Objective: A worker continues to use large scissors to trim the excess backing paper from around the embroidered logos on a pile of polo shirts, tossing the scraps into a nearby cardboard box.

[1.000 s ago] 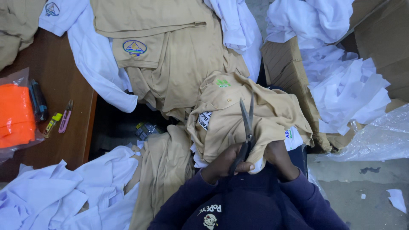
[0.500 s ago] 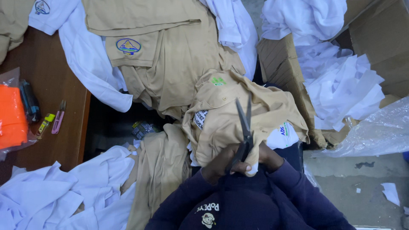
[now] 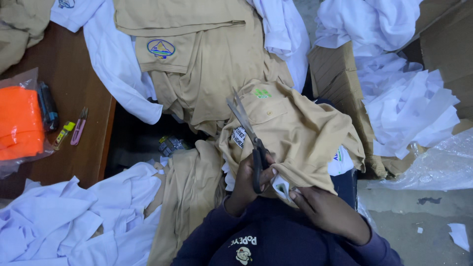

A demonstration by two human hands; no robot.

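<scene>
Shirts (image 3: 207,74) — cardboard (image 3: 340,79) — around scissors (image 3: 249,135)

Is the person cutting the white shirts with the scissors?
No, the scissors in the left hand sit against a tan shirt.

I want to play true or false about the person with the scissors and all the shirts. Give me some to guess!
1. The left hand holds black-handled scissors. True.
2. The scissors point down at the floor. False: the blades point up, away from the person.
3. The right hand grips a tan shirt. True.
4. The tan shirt is folded neatly. False: it is bunched up.
5. An orange bundle lies on the wooden table. True.
</scene>
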